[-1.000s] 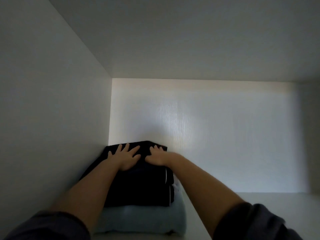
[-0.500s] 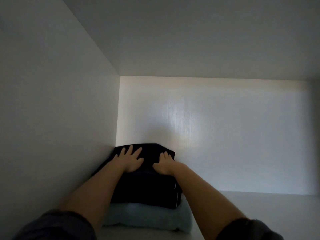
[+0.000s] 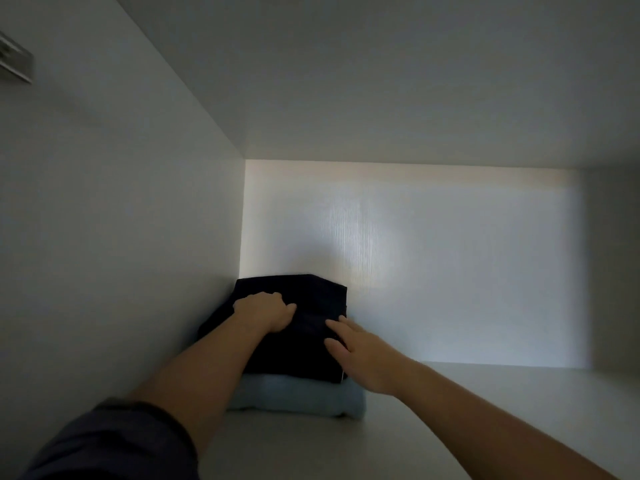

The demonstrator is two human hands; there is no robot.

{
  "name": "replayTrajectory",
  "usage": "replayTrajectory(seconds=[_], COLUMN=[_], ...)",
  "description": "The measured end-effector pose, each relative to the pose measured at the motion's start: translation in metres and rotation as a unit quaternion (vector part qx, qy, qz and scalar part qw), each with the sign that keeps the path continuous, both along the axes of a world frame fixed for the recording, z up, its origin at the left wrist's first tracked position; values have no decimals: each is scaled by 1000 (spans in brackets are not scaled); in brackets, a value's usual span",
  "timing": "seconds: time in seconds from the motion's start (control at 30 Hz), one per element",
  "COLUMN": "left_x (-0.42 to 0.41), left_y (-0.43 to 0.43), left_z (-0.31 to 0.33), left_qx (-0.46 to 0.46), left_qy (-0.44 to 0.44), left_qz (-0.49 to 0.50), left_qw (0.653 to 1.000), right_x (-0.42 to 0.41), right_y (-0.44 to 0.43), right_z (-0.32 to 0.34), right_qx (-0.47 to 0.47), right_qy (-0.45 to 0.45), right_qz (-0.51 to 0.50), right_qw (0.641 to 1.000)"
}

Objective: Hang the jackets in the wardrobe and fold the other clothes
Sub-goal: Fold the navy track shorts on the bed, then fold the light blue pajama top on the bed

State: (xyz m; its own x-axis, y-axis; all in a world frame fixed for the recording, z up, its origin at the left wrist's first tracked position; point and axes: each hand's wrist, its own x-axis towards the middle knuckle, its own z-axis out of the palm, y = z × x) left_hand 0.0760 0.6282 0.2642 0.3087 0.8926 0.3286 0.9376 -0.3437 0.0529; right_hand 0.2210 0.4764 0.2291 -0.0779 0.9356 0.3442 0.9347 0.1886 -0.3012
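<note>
A dark folded garment (image 3: pixel 304 303) lies on a light blue folded garment (image 3: pixel 298 398) in the back left corner of a white wardrobe shelf (image 3: pixel 485 410). My left hand (image 3: pixel 263 311) sits on top of the dark garment with its fingers curled into the cloth. My right hand (image 3: pixel 360 351) lies at the garment's near right edge, fingers straight and touching the fabric. Both forearms reach in from below, and dark sleeves show at the bottom.
The wardrobe's left side wall (image 3: pixel 121 237) stands right beside the stack, and the lit back panel (image 3: pixel 433 265) is just behind it. A panel (image 3: pixel 381 81) closes the compartment above. Bare shelf stretches to the right of the stack. A metal fitting (image 3: pixel 15 62) sits at the upper left.
My left hand's fingers have curled from flat on the dark garment. My right hand has drawn back from the garment's top to its near right edge. The view has shifted slightly.
</note>
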Motion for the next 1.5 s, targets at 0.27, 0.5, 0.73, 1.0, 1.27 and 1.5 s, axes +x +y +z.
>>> replayTrajectory(seconds=[0.27,0.5,0.73,1.0,1.27,1.5], left_x=[-5,7,20,71,87,97], left_y=[-99,-249,-447,-698,-940,-1117], left_z=[-18,-40,-121,-247,-317,-333], left_qx=[-13,-52,-24,-272,-468,-513], left_qy=[-14,-36,-227,-319,-137,-34], left_qz=[-88,-222,-433,-579,-712,-778], left_qw=[996,973,872,699,505,361], right_x=[-5,4,0,-20,-99,-168], right_y=[-133,-279,-466,-738,-974,-1124], right_z=[-20,-49,-95,-206,-276,-302], right_qx=[-2,56,167,196,225,302], right_qy=[-49,-11,63,199,264,267], right_qz=[-25,-87,-166,-428,-674,-790], right_qw=[998,995,970,860,652,461])
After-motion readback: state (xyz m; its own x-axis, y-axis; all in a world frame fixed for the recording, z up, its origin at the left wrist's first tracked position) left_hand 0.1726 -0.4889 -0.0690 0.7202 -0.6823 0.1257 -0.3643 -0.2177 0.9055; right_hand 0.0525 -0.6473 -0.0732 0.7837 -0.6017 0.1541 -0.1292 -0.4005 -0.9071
